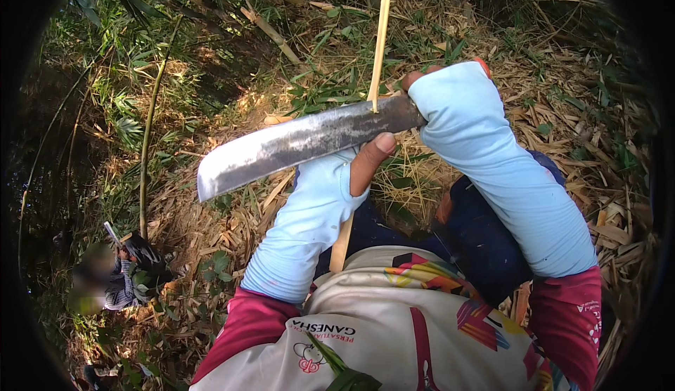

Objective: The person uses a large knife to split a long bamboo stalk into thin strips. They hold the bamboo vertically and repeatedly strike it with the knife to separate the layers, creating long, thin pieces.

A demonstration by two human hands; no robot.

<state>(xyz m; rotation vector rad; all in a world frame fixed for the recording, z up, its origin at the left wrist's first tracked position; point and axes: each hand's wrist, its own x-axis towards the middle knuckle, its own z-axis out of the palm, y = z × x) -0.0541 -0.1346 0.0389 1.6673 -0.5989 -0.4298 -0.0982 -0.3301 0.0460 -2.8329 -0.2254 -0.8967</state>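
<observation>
A machete point(302, 141) with a broad, dark-stained blade lies across the view, its wide end toward the left. My right hand point(423, 79), mostly covered by a light-blue sleeve, is closed around its handle, which is largely hidden; a bit of orange shows beyond the fist. A pale, narrow bamboo strip point(382, 36) runs from the top edge down to the blade, meeting it near the handle. Below the blade, my left hand point(370, 163) is closed on the strip, thumb up beside the blade's lower edge, other fingers hidden. The strip's lower end point(342, 247) emerges toward my lap.
Dry bamboo leaves point(562, 96) and green shoots cover the ground. A thin green stalk point(151, 131) stands at the left, and a cut stump of cane point(271, 34) leans farther back. Another person point(130, 278) sits at the lower left, holding a blade.
</observation>
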